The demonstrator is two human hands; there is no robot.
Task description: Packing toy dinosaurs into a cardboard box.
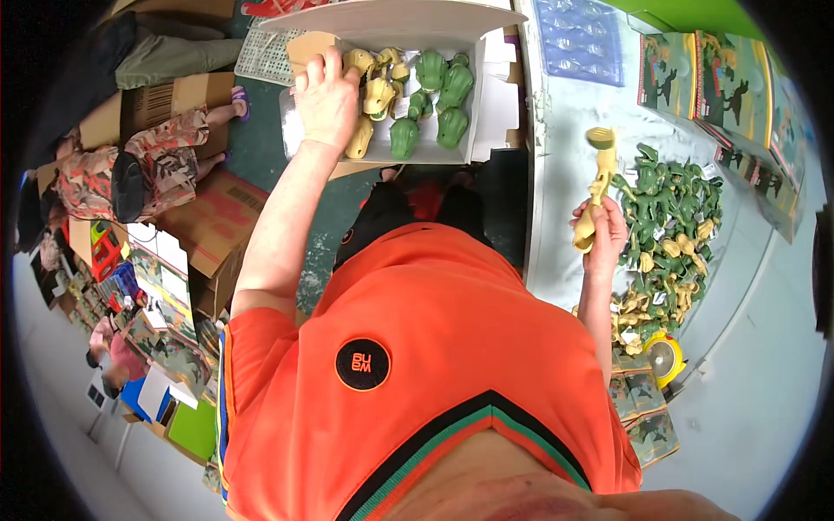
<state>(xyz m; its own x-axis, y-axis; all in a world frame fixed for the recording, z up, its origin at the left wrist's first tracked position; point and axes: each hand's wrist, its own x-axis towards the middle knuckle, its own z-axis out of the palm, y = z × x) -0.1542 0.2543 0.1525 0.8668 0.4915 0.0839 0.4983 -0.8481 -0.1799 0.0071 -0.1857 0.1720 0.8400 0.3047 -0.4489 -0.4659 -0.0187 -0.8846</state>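
In front of me is an open white box (476,130) holding tan toy pieces (379,95) on its left side and rounded, ribbed green toy pieces (432,71) on its right. My left hand (328,102) reaches over the box's left end, its bent fingers apart beside the tan pieces. The fingertips are partly hidden. Off to the right, my right hand (606,227) grips a long tan toy (601,174) with a green, ribbed end. That toy is held upright above the white table, near a heap of similar green and tan toys (669,204).
The white table (565,122) runs along my right. Clear plastic trays (579,39) lie at its far end. Printed toy boxes (734,82) stand at far right, and a yellow fan (665,358) sits nearer. To my left are cardboard cartons (217,217) and another person (174,161).
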